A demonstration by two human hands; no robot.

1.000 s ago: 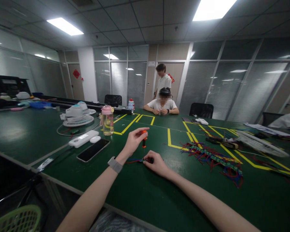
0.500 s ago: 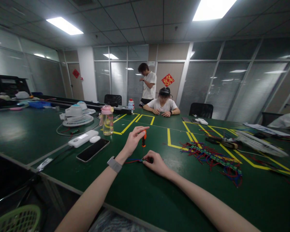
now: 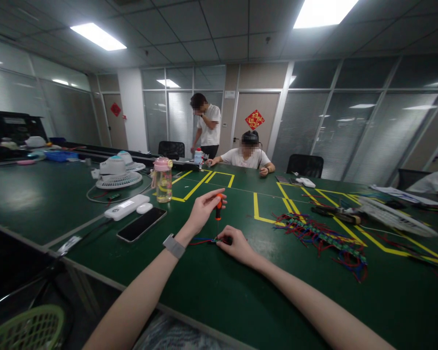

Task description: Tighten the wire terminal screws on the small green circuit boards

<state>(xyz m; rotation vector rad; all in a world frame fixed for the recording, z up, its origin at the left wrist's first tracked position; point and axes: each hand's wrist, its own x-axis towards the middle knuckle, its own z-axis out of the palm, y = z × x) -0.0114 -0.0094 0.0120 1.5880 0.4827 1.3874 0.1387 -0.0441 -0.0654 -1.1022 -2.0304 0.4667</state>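
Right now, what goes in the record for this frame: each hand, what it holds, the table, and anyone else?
Left: left hand grips an orange screwdriver upright, tip down at the part.
Right: right hand pins a small wired part on the green table.
Left of hands: phone, pink-capped bottle, desk fans.
Right of hands: heap of wired boards.
Others: seated person and standing person at the far side.
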